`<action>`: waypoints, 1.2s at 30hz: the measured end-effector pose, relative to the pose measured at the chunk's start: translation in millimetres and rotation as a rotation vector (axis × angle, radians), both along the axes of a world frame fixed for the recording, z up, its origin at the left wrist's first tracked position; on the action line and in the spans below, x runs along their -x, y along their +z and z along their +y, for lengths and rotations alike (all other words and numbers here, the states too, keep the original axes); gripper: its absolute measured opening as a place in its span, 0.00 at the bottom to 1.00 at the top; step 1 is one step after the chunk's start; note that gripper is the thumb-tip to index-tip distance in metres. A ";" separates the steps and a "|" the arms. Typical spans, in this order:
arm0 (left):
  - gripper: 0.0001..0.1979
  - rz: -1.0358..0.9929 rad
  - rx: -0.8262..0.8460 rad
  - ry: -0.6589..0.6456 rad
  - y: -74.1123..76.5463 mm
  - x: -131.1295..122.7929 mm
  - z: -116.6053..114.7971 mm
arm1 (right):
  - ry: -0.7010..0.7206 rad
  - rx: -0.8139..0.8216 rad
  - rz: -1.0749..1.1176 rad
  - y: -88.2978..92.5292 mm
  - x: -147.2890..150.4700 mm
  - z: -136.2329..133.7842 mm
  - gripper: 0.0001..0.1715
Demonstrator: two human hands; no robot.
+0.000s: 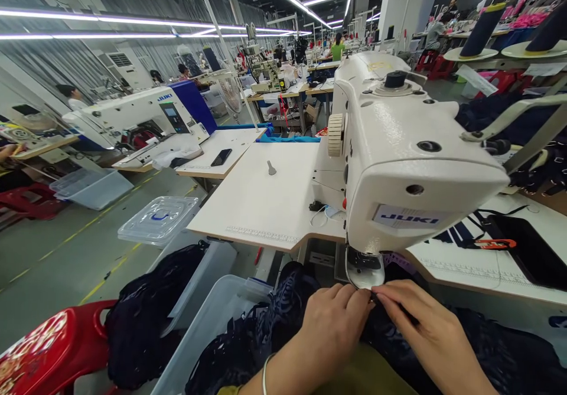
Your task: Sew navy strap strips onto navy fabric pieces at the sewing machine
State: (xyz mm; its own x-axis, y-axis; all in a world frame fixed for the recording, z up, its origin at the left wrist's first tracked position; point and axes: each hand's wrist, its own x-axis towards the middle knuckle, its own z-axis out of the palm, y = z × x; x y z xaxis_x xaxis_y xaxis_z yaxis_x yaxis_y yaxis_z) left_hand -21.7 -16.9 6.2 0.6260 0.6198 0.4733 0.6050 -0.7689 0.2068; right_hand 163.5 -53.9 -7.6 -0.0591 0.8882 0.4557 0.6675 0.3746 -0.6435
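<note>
My left hand, with a bangle at the wrist, is closed with its fingertips just below the head of a white JUKI sewing machine. My right hand pinches from the other side, thumb and forefinger pressed together. Between the two sets of fingertips is a small dark strip, mostly hidden; a tiny shiny spot shows on it. The fingertips almost touch the rounded clear guard around the needle area. Navy fabric pieces lie heaped below and beside both hands.
A phone and a small grey metal piece lie on the white tables at left. An orange-handled tool and a black tablet rest at right. A plastic bin, lidded box and red stool stand at lower left.
</note>
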 end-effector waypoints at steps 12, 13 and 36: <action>0.08 -0.047 0.137 -0.047 -6.6 4.8 3.5 | 0.059 0.119 -0.063 -2.2 -8.6 2.5 0.15; 0.07 -0.025 0.176 -0.050 -4.9 5.7 3.4 | 0.108 0.103 -0.128 -3.3 -9.3 0.2 0.13; 0.13 -0.565 1.100 -0.015 -39.1 -8.8 5.3 | -0.039 0.498 0.436 -35.5 -2.8 -6.0 0.16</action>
